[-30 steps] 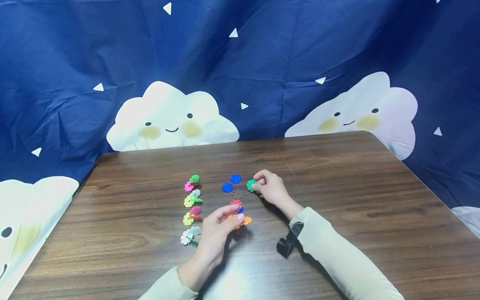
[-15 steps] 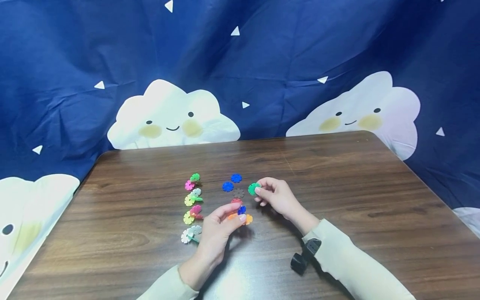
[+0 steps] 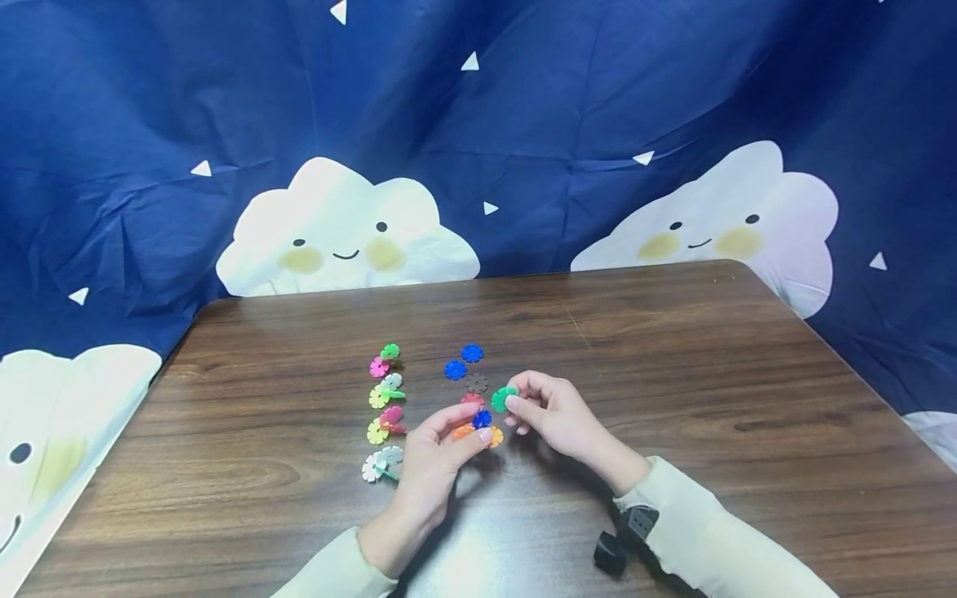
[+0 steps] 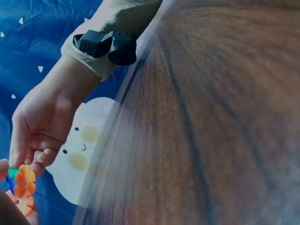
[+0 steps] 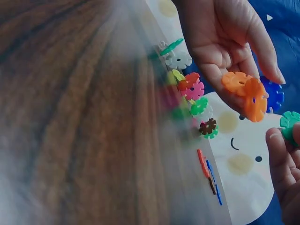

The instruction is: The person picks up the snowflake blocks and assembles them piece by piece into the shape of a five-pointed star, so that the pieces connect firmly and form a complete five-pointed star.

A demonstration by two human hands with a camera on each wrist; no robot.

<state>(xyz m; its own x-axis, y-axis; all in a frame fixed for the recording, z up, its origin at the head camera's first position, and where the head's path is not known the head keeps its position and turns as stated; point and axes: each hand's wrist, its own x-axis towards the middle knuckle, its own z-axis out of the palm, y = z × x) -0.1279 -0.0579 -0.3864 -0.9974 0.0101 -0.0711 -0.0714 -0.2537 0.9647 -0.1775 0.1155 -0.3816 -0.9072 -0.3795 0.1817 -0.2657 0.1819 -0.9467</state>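
My left hand (image 3: 432, 461) pinches a joined cluster of notched, flower-shaped plastic discs above the table. The cluster has two orange discs (image 5: 255, 101) and a blue disc (image 5: 273, 93). A single green flower disc (image 3: 502, 399) is between the thumb and fingers of my right hand (image 3: 559, 417), just right of the cluster. In the right wrist view, the green disc is close to the blue one, with a small gap. Past the left fingers lie a red disc (image 3: 472, 400), a brown disc (image 3: 477, 383) and two blue discs (image 3: 455, 370), flat on the wood.
Left of my left hand stands a column of joined disc clusters: green-and-pink (image 3: 380, 366), yellow-white-green (image 3: 379, 398), yellow-pink-red (image 3: 377, 431) and white-green (image 3: 371, 467). A brown wooden table (image 3: 710, 349) spans the front. Behind it hangs a blue cloud-print curtain (image 3: 523, 100).
My right hand has lifted the green disc from beside the loose discs and brought it nearer, close to the cluster. The left hand has stayed almost in place.
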